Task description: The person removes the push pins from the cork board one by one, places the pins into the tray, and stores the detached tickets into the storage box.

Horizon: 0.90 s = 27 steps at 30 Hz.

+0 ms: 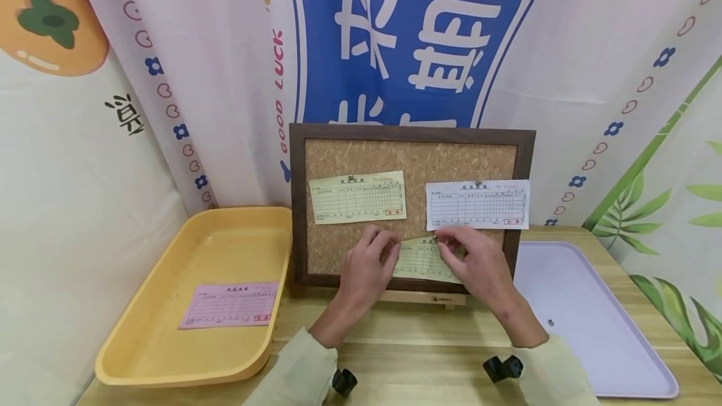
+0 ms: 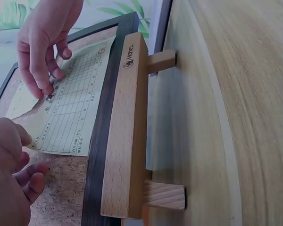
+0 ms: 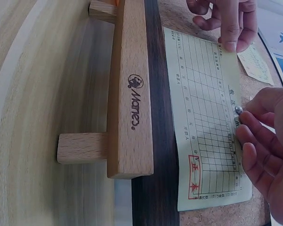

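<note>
A framed cork board (image 1: 338, 252) leans on a wooden easel (image 3: 129, 94). Low on it lies a pale yellow receipt slip (image 1: 423, 262), partly covered by both hands in the head view. My left hand (image 1: 366, 262) pinches this slip by its upper left corner. At the middle of its top edge, my right hand (image 1: 476, 262) holds a small metallic push pin (image 3: 238, 109) between thumb and fingers, right against the paper. Above, another yellow slip (image 1: 358, 199) hangs pinned at left and a white slip (image 1: 476, 205) at right, overlapping the frame.
Left of the board stands a deep yellow tray (image 1: 163, 356) with pink slips (image 1: 231, 306) inside. To the right lies a flat lilac tray (image 1: 598, 331) carrying a small pin (image 1: 551, 322). Behind the board hangs a printed curtain (image 1: 237, 80). Everything stands on a wood-grain table (image 1: 417, 356).
</note>
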Motion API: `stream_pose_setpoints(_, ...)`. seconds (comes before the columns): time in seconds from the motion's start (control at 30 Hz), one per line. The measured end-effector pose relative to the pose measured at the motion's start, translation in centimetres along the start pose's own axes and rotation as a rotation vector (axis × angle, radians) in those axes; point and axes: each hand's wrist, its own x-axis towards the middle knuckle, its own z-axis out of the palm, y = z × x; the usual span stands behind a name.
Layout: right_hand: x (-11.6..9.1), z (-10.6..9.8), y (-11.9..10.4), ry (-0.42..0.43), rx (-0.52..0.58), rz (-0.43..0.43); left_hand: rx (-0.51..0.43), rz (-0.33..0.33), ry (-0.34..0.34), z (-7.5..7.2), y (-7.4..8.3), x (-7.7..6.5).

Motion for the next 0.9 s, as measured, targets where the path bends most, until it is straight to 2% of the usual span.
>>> stream_pose_setpoints(0.33, -0.1, 0.19, 0.05, 0.015, 0.003, -0.011, 0.005, -0.003, -0.035, -0.05, 0.22, 0.01)
stream_pose_setpoints(0.9, -0.17, 0.97, 0.14, 0.052, -0.009, -0.03, -0.162, -0.122, -0.081, 0.09, 0.27, 0.22)
